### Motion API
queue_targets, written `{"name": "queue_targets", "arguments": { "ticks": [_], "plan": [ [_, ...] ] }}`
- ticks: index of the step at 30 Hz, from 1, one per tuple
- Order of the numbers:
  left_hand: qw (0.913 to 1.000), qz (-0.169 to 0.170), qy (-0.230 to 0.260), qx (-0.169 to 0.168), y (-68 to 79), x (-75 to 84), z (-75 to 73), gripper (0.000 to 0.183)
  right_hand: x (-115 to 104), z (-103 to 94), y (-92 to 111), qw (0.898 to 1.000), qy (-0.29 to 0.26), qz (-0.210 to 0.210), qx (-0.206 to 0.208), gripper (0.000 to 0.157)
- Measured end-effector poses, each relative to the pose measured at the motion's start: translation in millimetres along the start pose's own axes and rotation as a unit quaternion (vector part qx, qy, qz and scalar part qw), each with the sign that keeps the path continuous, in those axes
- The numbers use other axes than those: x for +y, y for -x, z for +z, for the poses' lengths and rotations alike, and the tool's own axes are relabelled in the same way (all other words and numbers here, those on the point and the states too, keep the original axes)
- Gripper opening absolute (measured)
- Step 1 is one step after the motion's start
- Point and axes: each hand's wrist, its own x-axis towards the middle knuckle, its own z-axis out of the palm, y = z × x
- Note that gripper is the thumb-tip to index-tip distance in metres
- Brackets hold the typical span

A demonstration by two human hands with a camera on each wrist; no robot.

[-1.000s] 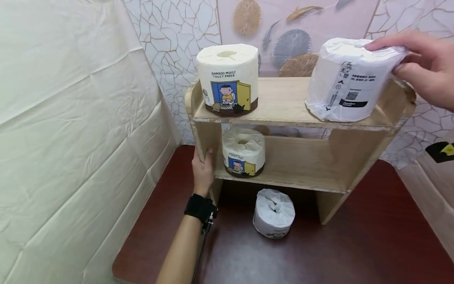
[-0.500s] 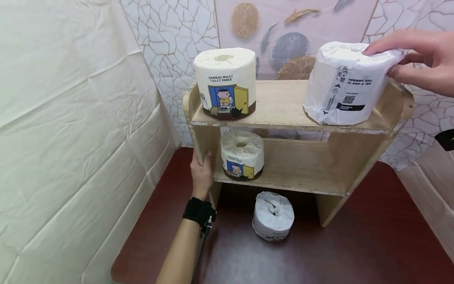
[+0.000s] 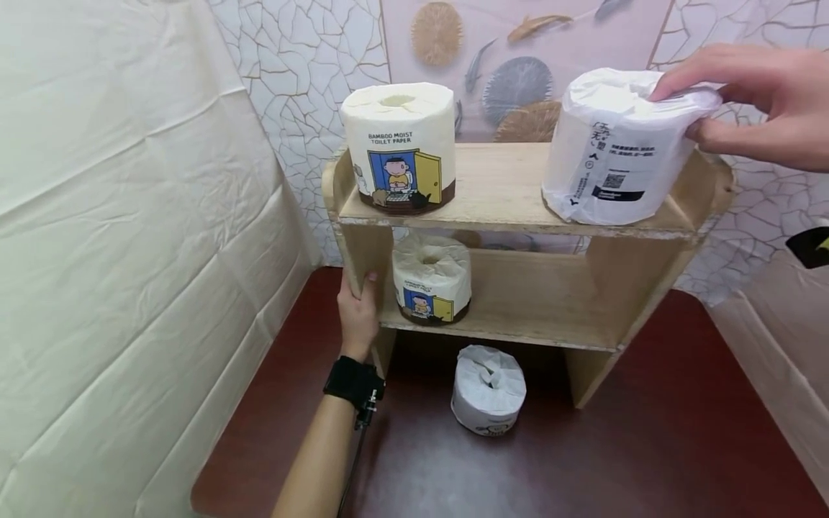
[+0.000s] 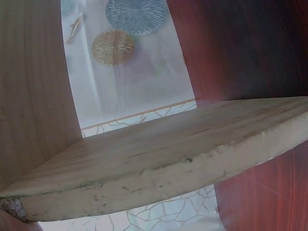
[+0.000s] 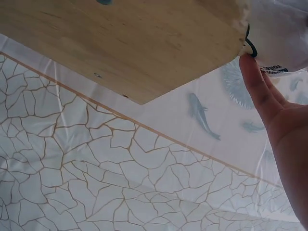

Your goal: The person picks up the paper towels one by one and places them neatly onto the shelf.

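Note:
A small wooden shelf (image 3: 512,302) stands on the dark red table. My left hand (image 3: 358,316) grips its left side panel at the middle level, the thumb at the front edge. On the top board, at the right end, is a toilet roll in white wrapping (image 3: 612,155) with black print. My right hand (image 3: 767,108) pinches the loose wrapping at its upper right. The right wrist view shows the right hand (image 5: 286,122) with a fingertip at the shelf's corner and the white wrapping beyond. The left wrist view shows the shelf's bare wood; the left hand is hidden there.
A cream toilet roll (image 3: 398,147) with a cartoon stands at the top board's left end. A similar roll (image 3: 431,279) sits below it on the middle board. Another white-wrapped roll (image 3: 488,391) stands on the red table (image 3: 583,460). Pale cloth (image 3: 129,252) borders the left.
The head view has shifted slightly, so the shelf and rolls appear a little further left. Both hands keep their holds, on the side panel and the white-wrapped roll.

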Motion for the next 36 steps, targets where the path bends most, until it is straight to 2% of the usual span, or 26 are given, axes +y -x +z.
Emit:
{"name": "queue_targets", "arguments": {
  "ticks": [3, 7, 10, 16, 21, 25, 28, 32, 36],
  "plan": [
    [0.9999, -0.010, 0.002, 0.005, -0.7, -1.7, -4.0, 0.047, -3, 3.0, -3, 0.999, 0.029, 0.016, -0.017, 0.050],
    [1.0000, -0.005, 0.007, 0.003, -1.2, -2.6, -6.9, 0.048, -7, 5.9, -4, 0.998, 0.060, 0.028, -0.020, 0.049],
    [1.0000, 0.002, 0.008, 0.001, -1.5, -2.9, -6.5, 0.048, -10, 7.1, -4, 0.996, 0.073, 0.043, -0.007, 0.048],
    [0.9999, -0.006, 0.007, -0.003, 2.1, -4.4, -3.6, 0.047, -19, 8.4, -4, 0.995, 0.078, 0.064, 0.021, 0.046],
    [1.0000, 0.007, 0.002, 0.005, 3.1, -4.1, -4.9, 0.045, -34, 13.9, -4, 0.991, 0.112, 0.075, 0.010, 0.047],
    [0.9999, 0.014, -0.005, 0.005, 0.7, -2.3, -6.7, 0.045, -47, 22.5, -5, 0.989, 0.125, 0.068, 0.042, 0.044],
    [1.0000, 0.000, -0.001, 0.000, -0.6, 1.3, -3.5, 0.046, -52, 23.8, -5, 0.986, 0.129, 0.083, 0.073, 0.043],
    [0.9998, -0.016, 0.009, 0.001, -0.9, 3.1, 0.5, 0.047, -47, 23.5, -6, 0.980, 0.135, 0.105, 0.100, 0.044],
    [0.9999, -0.011, 0.004, 0.001, -0.1, 0.8, -0.1, 0.047, -42, 25.4, -8, 0.977, 0.125, 0.118, 0.124, 0.043]
  ]
}}
